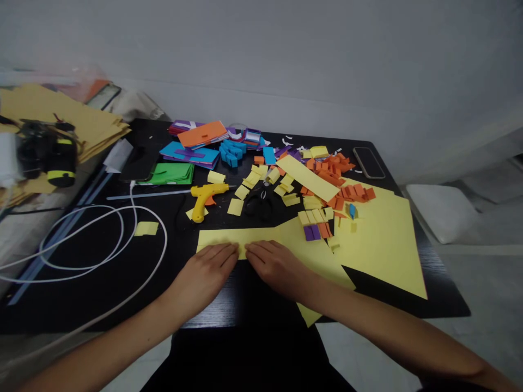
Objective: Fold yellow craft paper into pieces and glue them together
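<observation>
A long yellow paper strip (pixel 241 235) lies along the front part of the black table. My left hand (pixel 208 272) is closed at its near edge, fingers together on the paper. My right hand (pixel 280 269) grips that same edge just to the right, the two sets of fingertips almost meeting. Both thumbs are hidden. Under my right wrist and forearm spreads a larger yellow sheet (pixel 312 258). Just beyond the strip are a yellow glue gun (pixel 200 204) and a black-handled hand tool (pixel 259 204), possibly scissors or pliers.
Small folded yellow pieces (pixel 255 174) and orange pieces (pixel 333 169) are heaped behind. Stacked coloured paper (pixel 204 133) sits farther back. A phone (pixel 368 163) lies at the back right. A white cable (pixel 165 239) loops across the left, near brown envelopes (pixel 61 109).
</observation>
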`<action>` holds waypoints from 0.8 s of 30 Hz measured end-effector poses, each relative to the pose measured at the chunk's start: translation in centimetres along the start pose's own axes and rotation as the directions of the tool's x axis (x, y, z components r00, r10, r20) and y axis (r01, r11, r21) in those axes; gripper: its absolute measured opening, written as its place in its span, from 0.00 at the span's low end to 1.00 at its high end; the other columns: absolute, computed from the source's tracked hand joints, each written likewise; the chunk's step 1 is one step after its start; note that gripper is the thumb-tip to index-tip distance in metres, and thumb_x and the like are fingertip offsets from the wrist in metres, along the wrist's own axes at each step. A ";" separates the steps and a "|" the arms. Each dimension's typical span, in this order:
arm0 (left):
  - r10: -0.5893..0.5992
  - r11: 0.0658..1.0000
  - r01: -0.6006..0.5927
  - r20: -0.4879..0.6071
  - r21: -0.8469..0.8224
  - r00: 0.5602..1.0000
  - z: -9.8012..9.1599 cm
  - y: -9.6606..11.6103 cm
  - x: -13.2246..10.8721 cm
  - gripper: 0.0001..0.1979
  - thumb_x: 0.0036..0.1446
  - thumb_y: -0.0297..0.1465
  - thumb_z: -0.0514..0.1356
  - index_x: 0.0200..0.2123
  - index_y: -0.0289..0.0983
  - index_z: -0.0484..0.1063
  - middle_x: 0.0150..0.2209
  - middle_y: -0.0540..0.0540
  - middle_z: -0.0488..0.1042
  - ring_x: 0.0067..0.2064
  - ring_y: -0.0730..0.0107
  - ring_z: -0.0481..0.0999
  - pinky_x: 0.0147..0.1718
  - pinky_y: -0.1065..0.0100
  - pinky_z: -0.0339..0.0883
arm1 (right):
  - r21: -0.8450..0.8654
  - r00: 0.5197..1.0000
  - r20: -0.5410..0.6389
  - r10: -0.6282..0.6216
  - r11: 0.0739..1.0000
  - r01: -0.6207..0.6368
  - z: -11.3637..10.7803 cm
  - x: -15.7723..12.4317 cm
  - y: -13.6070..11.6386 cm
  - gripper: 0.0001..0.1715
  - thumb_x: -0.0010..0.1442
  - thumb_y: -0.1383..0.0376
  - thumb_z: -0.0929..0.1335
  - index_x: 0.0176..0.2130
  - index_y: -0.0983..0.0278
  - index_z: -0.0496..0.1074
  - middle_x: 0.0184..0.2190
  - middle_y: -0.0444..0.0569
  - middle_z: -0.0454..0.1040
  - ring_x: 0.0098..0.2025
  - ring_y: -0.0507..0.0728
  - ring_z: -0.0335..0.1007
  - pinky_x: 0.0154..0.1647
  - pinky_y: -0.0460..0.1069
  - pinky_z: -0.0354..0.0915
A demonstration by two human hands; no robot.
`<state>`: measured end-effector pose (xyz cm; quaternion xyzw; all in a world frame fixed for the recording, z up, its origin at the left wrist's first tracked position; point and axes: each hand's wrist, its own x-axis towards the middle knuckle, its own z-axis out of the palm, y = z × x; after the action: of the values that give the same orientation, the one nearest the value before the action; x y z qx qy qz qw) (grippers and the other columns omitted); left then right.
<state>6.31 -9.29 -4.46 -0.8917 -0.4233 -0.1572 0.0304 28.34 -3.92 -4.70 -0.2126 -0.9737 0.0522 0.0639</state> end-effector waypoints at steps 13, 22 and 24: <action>-0.067 0.998 0.067 0.034 0.004 0.997 0.0 0.6 -0.1 0.20 0.64 0.16 0.51 0.54 0.30 0.75 0.51 0.34 0.81 0.50 0.53 0.81 0.49 0.54 0.77 | -0.002 0.978 -0.144 0.154 0.988 -0.156 0.2 -3.4 0.7 0.21 0.63 0.81 0.65 0.53 0.74 0.77 0.52 0.63 0.80 0.53 0.64 0.78 0.54 0.57 0.76; -0.172 0.976 0.145 0.165 0.165 0.971 0.5 2.9 0.4 0.29 0.59 0.15 0.53 0.64 0.31 0.69 0.55 0.34 0.78 0.54 0.48 0.79 0.52 0.52 0.76 | -0.048 0.958 -0.217 0.185 0.979 -0.200 0.3 -4.2 0.4 0.18 0.65 0.78 0.65 0.52 0.76 0.78 0.52 0.62 0.81 0.52 0.64 0.79 0.51 0.57 0.77; -0.225 0.963 0.192 0.172 0.188 0.959 0.7 3.3 0.1 0.29 0.59 0.15 0.52 0.64 0.29 0.69 0.55 0.33 0.78 0.56 0.48 0.78 0.54 0.53 0.75 | -0.050 0.954 -0.220 0.206 0.974 -0.222 0.3 -4.1 0.2 0.18 0.66 0.77 0.65 0.52 0.76 0.78 0.52 0.62 0.81 0.53 0.64 0.79 0.51 0.57 0.77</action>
<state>9.10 -11.16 -4.85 -0.8472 -0.5279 -0.0361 0.0485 32.11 -5.46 -5.46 -0.3232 -0.9337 -0.0006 0.1540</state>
